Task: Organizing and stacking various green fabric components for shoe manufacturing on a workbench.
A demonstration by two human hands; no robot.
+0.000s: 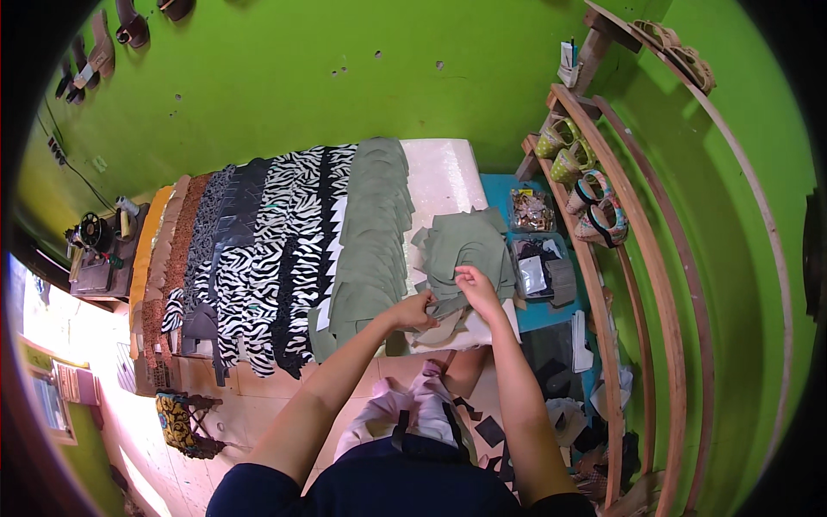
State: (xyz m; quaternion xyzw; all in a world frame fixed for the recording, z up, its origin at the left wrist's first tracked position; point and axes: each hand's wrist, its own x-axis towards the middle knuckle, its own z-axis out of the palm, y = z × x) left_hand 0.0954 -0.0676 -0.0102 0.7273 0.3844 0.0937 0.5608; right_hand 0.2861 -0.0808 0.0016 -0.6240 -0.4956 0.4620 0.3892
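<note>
A heap of grey-green cut pieces [475, 237] lies at the right end of the long table. My left hand [416, 310] is closed at the heap's near left edge, with the end of a grey-green piece between its fingers. Over the near part of the heap, my right hand [474, 286] has its fingers bent and pinched on a grey-green piece. Beige offcuts [441, 331] lie under and beside my left hand. Just left of the heap, overlapping grey-green pieces [372, 246] form a long row across the table.
Further left lie rows of zebra-print pieces [237, 289], then black, brown and yellow ones. Boxes of small parts [532, 211] stand on a blue surface at the right. A wooden rack [637, 276] holds sandals [594, 207]. A sewing machine [93, 231] stands far left, a patterned stool [177, 424] below.
</note>
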